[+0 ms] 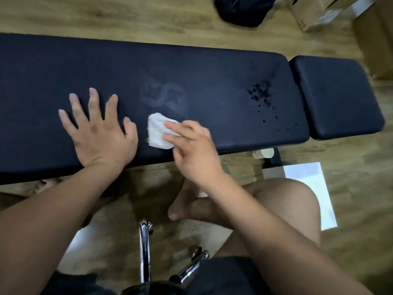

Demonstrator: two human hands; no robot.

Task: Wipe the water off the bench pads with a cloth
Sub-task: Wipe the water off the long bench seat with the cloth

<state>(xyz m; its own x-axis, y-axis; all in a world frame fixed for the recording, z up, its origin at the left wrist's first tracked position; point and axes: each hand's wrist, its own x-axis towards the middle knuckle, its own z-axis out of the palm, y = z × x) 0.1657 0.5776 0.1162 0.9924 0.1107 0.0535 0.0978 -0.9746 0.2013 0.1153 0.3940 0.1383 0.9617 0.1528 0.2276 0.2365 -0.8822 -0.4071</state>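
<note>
A long black bench pad (pixel 202 67) runs across the view, with a smaller black seat pad (pixel 336 96) to its right. Water droplets (pixel 260 93) are scattered near the long pad's right end. My left hand (pixel 100 133) lies flat on the pad with fingers spread. Just to its right, my right hand (pixel 191 150) presses a folded white cloth (pixel 157 130) onto the pad's near edge with straight fingers. A faint logo (pixel 164 96) shows just beyond the cloth.
Wooden floor surrounds the bench. A paper cup (pixel 264 153) and white sheets (pixel 308 188) lie under the bench's right side. A black bag (pixel 242 9) and cardboard boxes (pixel 314 13) sit beyond it. My bare legs and chrome chair legs (pixel 144 248) are below.
</note>
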